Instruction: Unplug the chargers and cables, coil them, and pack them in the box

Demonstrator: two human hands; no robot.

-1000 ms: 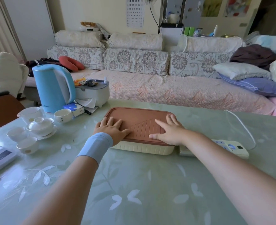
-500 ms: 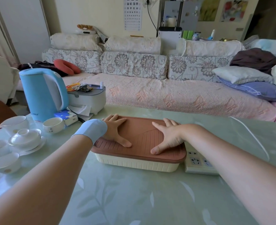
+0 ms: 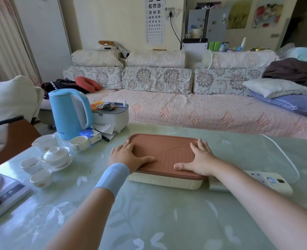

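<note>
A cream box (image 3: 165,183) with a brown lid (image 3: 164,147) lies on the green table (image 3: 149,217); the lid is on. My left hand (image 3: 126,156) lies flat on the lid's left end, fingers straight, thumb stretched along the near edge. My right hand (image 3: 198,158) lies flat on the lid's right end in the same way. A white power strip (image 3: 268,181) lies right of the box, partly under my right forearm. Its white cable (image 3: 282,156) loops off to the right. What is inside the box is hidden.
Left of the box stand a blue kettle (image 3: 67,112), a grey tissue box (image 3: 113,116), a white tea set (image 3: 55,156) with several cups, and a book (image 3: 2,195) at the left edge. A sofa (image 3: 185,105) runs behind the table.
My hands have slid apart from the middle of the lid to its two ends. The view has shifted, and the lid stays on.
</note>
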